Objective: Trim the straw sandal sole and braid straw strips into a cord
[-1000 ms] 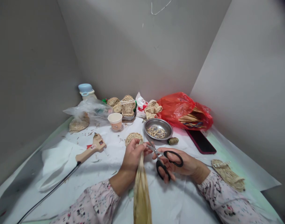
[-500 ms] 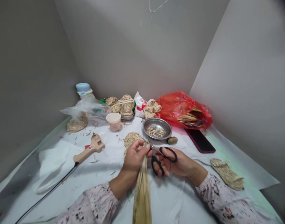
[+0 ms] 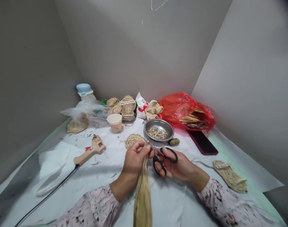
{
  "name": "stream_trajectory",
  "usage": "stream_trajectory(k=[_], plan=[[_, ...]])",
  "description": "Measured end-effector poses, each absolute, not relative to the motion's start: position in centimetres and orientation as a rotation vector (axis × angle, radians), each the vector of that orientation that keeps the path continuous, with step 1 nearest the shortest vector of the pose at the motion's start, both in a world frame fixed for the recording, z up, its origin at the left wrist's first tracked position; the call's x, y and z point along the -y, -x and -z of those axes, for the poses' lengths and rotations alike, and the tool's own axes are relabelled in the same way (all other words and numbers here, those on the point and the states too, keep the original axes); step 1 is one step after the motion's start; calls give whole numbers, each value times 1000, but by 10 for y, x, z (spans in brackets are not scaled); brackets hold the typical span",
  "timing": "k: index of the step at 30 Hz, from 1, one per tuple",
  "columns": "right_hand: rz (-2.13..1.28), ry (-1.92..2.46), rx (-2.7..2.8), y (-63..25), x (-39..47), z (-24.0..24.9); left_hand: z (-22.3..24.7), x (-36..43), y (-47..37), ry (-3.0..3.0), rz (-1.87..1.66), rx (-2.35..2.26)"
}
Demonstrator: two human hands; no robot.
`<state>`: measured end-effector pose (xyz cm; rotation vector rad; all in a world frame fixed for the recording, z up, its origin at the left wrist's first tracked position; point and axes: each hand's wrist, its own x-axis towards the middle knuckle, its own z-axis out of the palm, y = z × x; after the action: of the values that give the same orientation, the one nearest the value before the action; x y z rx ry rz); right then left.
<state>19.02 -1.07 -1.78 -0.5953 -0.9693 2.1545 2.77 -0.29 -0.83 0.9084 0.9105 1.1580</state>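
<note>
Left hand [image 3: 135, 159]: grip pinched on top end of straw bundle [image 3: 143, 192]; bundle hangs below it.
Right hand [image 3: 179, 164]: grip closed around handles of scissors [image 3: 158, 156], blades at bundle's top.

On the table [image 3: 172, 201], the glue gun [image 3: 90, 153] lies at left, before the bottle [image 3: 84, 91]. The cup [image 3: 115, 123] stands right of the bottle, before the tray [image 3: 129, 119]. Scraps [image 3: 156, 133] lie in the bowl [image 3: 167, 126], right of the coiled disc [image 3: 133, 141] and behind the scissors [image 3: 157, 152]. The spool [image 3: 174, 142] lies just before the bowl, the phone [image 3: 202, 143] farther right, before the bag [image 3: 177, 108].
</note>
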Motion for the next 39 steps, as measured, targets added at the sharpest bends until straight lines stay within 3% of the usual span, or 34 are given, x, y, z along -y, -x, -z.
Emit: stream_trajectory(k=[17, 29, 34, 39], plan=[[-2144, 619, 881, -184, 14, 17, 5, 1, -27, -853, -1184, -920], [-1894, 793, 1256, -192, 13, 14, 2, 3, -30, -850, -1218, -868], [-1567, 1176, 1674, -211, 4, 9, 4, -2, -24, -944, -1233, -1043], [-875, 1683, 2213, -226, 7, 1, 5, -8, -18, -996, -1405, -1073]])
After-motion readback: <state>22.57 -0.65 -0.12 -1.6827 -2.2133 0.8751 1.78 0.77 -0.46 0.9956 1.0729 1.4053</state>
